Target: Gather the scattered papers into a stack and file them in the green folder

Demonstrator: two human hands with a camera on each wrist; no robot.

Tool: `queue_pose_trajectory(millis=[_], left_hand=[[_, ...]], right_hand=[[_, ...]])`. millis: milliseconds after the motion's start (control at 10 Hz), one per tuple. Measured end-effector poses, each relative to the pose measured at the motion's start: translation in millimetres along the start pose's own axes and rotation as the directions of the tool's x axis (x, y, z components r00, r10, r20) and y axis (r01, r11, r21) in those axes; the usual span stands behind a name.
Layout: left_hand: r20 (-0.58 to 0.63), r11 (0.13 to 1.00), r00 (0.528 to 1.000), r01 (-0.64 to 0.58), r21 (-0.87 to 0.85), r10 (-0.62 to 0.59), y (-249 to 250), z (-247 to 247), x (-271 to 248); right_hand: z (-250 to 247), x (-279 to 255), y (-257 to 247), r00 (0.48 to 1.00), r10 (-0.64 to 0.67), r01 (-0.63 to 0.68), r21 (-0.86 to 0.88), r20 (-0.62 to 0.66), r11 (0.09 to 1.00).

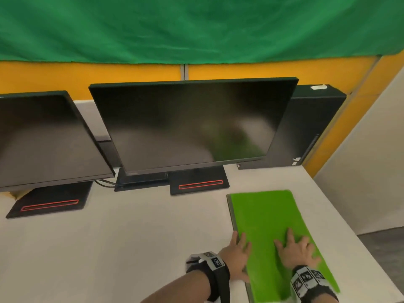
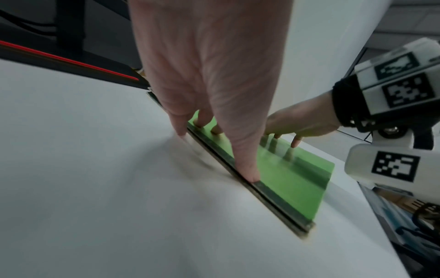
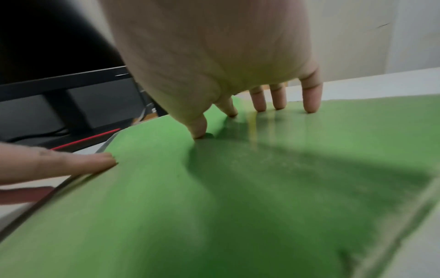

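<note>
The green folder (image 1: pixel 269 219) lies closed and flat on the white desk (image 1: pixel 131 237), at the right near the front edge. My right hand (image 1: pixel 295 251) rests on its cover with fingers spread, the fingertips (image 3: pixel 311 105) pressing down. My left hand (image 1: pixel 237 254) sits at the folder's left edge (image 2: pixel 240 180), straight fingers touching the spine and the cover. No loose papers show on the desk; whatever is inside the green folder (image 3: pixel 238 197) is hidden by its cover.
Two dark monitors (image 1: pixel 192 123) (image 1: pixel 43 138) on black stands with red stripes stand behind the folder. A black box (image 1: pixel 310 127) is at the back right. The desk's right edge (image 1: pixel 354 235) runs close beside the folder. A white panel (image 1: pixel 371 160) stands to the right.
</note>
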State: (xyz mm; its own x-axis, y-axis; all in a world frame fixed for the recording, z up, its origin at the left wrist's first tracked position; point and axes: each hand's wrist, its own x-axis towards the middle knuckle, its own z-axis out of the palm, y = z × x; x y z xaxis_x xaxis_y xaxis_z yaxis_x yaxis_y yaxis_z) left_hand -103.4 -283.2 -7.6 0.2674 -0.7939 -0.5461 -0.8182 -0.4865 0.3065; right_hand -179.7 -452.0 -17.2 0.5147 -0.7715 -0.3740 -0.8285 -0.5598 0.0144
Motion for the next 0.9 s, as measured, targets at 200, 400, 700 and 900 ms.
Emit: queue_pose_trajectory(millis=[200,400,700,900], left_hand=[[0.010,0.988,1.000,0.021,0.154,-0.023,-2.3,-42.7,39.8],[-0.020,0.994,0.999,0.043,0.104,-0.041,-32.6,-54.2,59.8],[-0.171,0.999,0.984,0.043,-0.011,-0.044,-52.1,-55.7,54.7],[-0.495,0.992,0.862,0.060,-0.110,-0.107,-61.5,-66.8,20.9]], right_hand=[[-23.2,55.5,2.3,0.998,-0.056,0.054,0.065,0.042,0.996],[-23.7,80.9,-10.3,0.983,-0.150,0.137,0.124,0.101,0.983],[-17.1,72.5,-25.1,0.992,-0.107,0.104,0.047,0.061,0.993],[-14.1,36.6,-50.7,0.984,-0.178,0.177,0.063,0.018,0.982]])
